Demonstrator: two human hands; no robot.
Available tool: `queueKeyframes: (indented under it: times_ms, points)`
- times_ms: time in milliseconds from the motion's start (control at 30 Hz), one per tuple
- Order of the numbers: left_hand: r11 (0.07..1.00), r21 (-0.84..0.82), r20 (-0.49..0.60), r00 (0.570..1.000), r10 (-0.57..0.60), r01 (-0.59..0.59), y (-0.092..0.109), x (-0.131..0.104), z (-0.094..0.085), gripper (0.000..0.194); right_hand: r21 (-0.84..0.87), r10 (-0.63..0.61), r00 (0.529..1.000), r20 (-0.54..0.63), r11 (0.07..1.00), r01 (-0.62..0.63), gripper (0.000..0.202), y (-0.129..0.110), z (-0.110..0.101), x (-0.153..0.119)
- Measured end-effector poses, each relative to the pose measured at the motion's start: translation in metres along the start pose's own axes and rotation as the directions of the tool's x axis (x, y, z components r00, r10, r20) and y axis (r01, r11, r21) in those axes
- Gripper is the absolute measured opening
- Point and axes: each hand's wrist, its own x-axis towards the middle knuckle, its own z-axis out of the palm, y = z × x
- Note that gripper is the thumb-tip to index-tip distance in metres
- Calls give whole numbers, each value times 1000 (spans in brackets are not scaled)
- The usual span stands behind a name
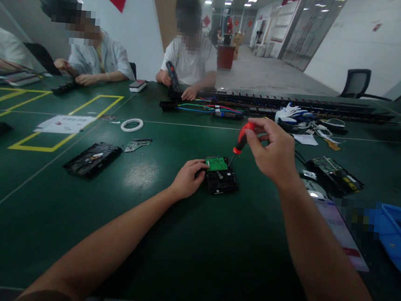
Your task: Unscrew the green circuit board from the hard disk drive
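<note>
A black hard drive (221,184) with a green circuit board (216,164) on its upper part lies on the dark green table in front of me. My left hand (189,178) grips the drive's left edge, with the fingertips by the circuit board. In my right hand (272,150) is a red and black screwdriver (242,138), held by the handle and tilted. Its thin shaft points down to the right edge of the circuit board. Whether the tip sits in a screw is too small to tell.
To the left lie a black casing (93,159), a loose circuit board (138,145) and a white tape roll (131,125). On the right are another opened device (335,175), a phone-like screen (342,231) and a blue bin (399,238). Co-workers sit across the table, one holding a power screwdriver (172,74).
</note>
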Motion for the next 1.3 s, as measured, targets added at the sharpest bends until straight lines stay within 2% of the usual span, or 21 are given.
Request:
queueKeyframes:
  times_ms: [333,567,767,933,1133,1300]
  points:
    - [1000,3,-2,1000,5,-5,1,1,0,29,-42,-49,999,10,998,49,17,0,-1,0]
    - [1000,8,5,1000,-2,2,0,0,1,30,-4,-8,1000,3,1000,8,27,5,2,-2]
    - [1000,10,2,1000,3,-3,-2,0,2,29,-70,-65,998,6,995,66,24,5,0,-1]
    - [1000,13,-2,1000,9,-9,-2,0,2,29,-104,-77,996,40,991,81,31,3,-1,-1]
    - [1000,9,0,1000,13,-13,-3,0,2,28,-116,-76,997,35,990,79,26,2,-3,-1]
    - [1000,7,-3,1000,12,-12,-1,0,2,29,-97,-90,995,33,991,92,30,5,-2,-2]
